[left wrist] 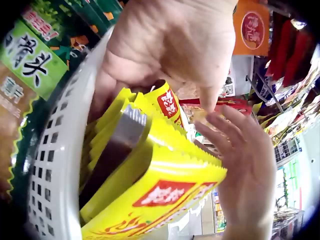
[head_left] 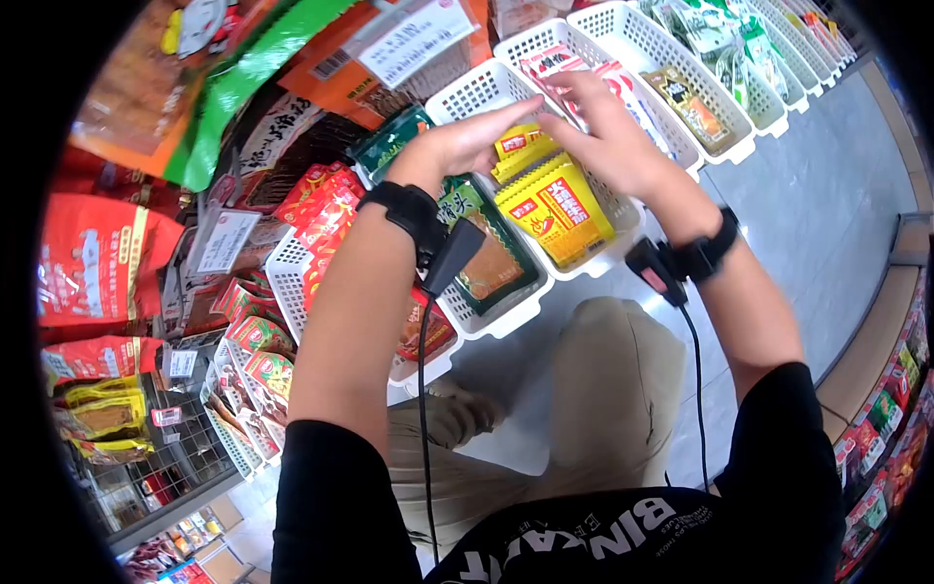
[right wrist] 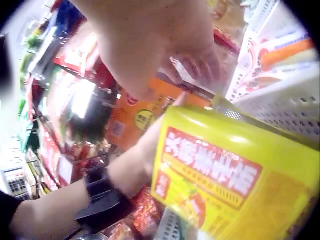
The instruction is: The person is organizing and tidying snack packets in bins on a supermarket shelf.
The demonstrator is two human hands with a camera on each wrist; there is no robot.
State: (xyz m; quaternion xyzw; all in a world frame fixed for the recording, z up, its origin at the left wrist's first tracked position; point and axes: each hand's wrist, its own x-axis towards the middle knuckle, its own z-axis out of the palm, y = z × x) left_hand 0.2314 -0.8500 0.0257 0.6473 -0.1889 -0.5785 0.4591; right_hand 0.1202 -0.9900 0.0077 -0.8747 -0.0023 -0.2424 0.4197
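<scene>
Yellow packets (head_left: 555,209) stand in a row in a white perforated basket (head_left: 628,232). My left hand (head_left: 467,141) reaches over the basket's back part, next to a smaller yellow packet (left wrist: 167,102); its fingertips are partly hidden, so its hold cannot be told. My right hand (head_left: 618,141) is above the basket's right side with fingers extended and slightly bent, nothing visible in its grip. In the left wrist view the right hand (left wrist: 245,145) stands behind the yellow packets. In the right wrist view a large yellow packet (right wrist: 215,175) is close below the right hand (right wrist: 155,45).
Left of that basket, green packets (head_left: 486,253) lie in another basket. More white baskets (head_left: 725,146) continue to the upper right, one with a brown-gold packet (head_left: 686,102). Hanging packets and price tags (head_left: 229,240) line the left side. Grey floor (head_left: 778,224) shows at right.
</scene>
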